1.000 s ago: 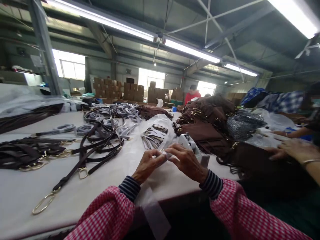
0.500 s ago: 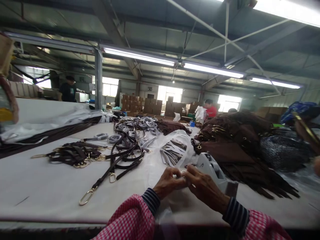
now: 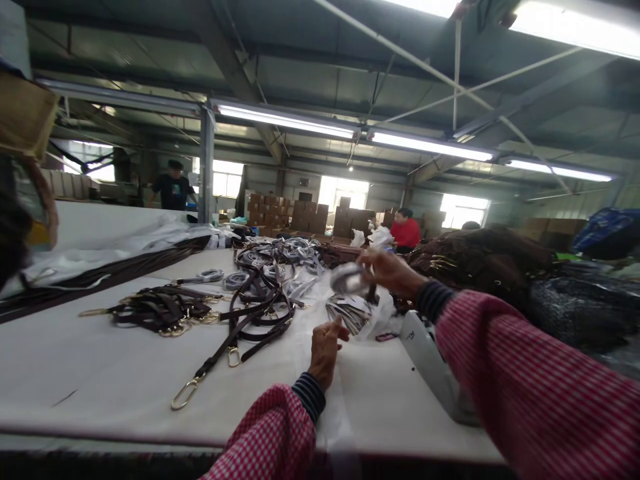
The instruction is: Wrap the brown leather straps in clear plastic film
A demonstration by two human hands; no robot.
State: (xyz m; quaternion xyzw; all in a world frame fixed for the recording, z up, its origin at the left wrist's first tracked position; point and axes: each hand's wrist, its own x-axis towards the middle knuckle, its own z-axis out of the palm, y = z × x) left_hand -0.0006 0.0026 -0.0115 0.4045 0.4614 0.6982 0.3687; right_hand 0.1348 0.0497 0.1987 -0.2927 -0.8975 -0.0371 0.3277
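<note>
My right hand point(image 3: 393, 272) is raised over the table, closed on a blurred grey coiled strap point(image 3: 347, 279). Below that coil lies a white plastic bag point(image 3: 383, 313) with flat grey and brown strips point(image 3: 350, 312). My left hand point(image 3: 326, 347) is near the table surface, just in front of the strips, its fingers partly bent; whether they hold anything is hard to make out. Left of it lie dark straps with gold rings point(image 3: 250, 320). A grey plastic device point(image 3: 435, 373) sits under my right forearm.
Dark strap bundles point(image 3: 165, 308) lie left, grey coils point(image 3: 285, 252) farther back. A brown fabric pile point(image 3: 480, 260) and black plastic point(image 3: 575, 300) stand right. Beyond the white table point(image 3: 120, 380) are a person in red point(image 3: 405, 230) and one in black point(image 3: 173, 189).
My hands, together before, have separated. The right has moved forward and up with the grey coil; the left has moved slightly left. The person in red is more upright.
</note>
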